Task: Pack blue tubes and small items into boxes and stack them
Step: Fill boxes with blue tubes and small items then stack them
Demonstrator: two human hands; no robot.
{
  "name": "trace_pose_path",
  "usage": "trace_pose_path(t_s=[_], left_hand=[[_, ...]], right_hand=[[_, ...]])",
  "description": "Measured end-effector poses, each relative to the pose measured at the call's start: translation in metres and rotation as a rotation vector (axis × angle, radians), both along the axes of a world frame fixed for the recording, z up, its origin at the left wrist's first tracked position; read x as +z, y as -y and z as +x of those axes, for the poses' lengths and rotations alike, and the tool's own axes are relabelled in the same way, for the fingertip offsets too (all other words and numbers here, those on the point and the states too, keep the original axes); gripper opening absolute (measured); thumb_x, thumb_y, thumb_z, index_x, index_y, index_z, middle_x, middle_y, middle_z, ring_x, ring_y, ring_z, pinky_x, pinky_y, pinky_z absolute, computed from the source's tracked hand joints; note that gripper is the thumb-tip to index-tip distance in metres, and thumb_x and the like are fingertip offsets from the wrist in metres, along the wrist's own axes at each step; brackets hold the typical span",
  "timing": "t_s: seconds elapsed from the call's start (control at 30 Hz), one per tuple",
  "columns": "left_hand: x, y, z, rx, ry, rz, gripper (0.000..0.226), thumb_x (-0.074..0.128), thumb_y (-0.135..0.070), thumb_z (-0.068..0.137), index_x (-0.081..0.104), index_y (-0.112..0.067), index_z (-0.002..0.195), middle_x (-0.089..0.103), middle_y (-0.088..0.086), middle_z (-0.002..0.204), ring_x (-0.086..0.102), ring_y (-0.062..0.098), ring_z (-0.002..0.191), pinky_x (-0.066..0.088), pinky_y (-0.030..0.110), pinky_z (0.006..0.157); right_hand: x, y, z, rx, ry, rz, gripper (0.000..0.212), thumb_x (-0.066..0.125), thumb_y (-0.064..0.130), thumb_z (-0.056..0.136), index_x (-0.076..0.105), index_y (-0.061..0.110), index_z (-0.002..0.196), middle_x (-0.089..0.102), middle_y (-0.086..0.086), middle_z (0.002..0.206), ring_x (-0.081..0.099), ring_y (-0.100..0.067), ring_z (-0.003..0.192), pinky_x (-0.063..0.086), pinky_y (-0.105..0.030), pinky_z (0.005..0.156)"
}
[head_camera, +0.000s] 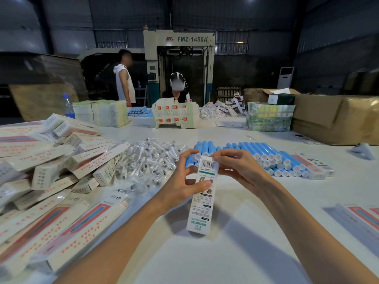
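Fingers of the left hand point(184, 181) curl round a white box point(203, 198), thumb across its front; the right hand point(235, 167) pinches its top flap, both forearms raised over the table point(225, 253).

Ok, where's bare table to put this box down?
Bare white table lies between your forearms, below the held white printed box. Another patch sits right of the right hand, between the stacked blue tubes and flat red-striped cartons. Crowded: the left carton pile and clear-wrapped item heap.
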State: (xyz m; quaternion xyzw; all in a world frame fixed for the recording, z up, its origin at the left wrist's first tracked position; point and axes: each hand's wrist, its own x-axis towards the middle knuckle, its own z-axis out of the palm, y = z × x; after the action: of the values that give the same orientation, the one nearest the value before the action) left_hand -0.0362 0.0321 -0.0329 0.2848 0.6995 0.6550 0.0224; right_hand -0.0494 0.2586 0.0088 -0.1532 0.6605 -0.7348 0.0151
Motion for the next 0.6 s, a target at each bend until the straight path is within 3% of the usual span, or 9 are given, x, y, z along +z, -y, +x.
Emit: trace_pose_path(t_s=[0.13,0.27,0.47,0.6], left_hand=[[0.001,-0.001,0.002,0.010,-0.038,-0.037,0.079,0.084,-0.021,0.092,0.040,-0.048,0.152,0.073,0.007,0.130,0.073,0.028,0.116,0.062,0.044,0.097],[0.003,-0.005,0.003,0.035,-0.080,-0.060,0.069,0.082,-0.021,0.094,0.047,-0.041,0.151,0.074,0.002,0.127,0.069,0.018,0.121,0.061,0.036,0.092],[-0.002,0.002,-0.003,0.096,-0.061,-0.020,0.063,0.083,-0.022,0.090,0.052,-0.036,0.143,0.075,0.002,0.122,0.070,0.028,0.117,0.059,0.055,0.101],[-0.004,0.003,-0.006,0.121,-0.056,-0.001,0.061,0.083,-0.017,0.090,0.053,-0.034,0.140,0.076,0.005,0.121,0.071,0.030,0.117,0.058,0.054,0.102]], right_hand=[[0.001,-0.004,-0.001,0.020,0.024,0.017,0.014,0.073,0.008,0.094,0.079,-0.001,0.103,0.076,-0.022,0.114,0.073,-0.035,0.111,0.062,-0.044,0.093],[0.002,-0.007,-0.001,0.023,-0.018,0.049,0.013,0.073,0.009,0.094,0.080,0.001,0.102,0.076,-0.021,0.113,0.073,-0.034,0.110,0.062,-0.038,0.086],[-0.007,0.006,0.001,0.063,-0.093,0.055,0.024,0.076,0.020,0.095,0.079,0.007,0.115,0.075,-0.013,0.121,0.072,-0.030,0.115,0.060,-0.037,0.093],[-0.015,0.017,-0.002,-0.036,-0.175,0.072,0.018,0.080,0.015,0.090,0.082,0.015,0.108,0.078,-0.010,0.116,0.074,-0.031,0.108,0.060,-0.037,0.093]])
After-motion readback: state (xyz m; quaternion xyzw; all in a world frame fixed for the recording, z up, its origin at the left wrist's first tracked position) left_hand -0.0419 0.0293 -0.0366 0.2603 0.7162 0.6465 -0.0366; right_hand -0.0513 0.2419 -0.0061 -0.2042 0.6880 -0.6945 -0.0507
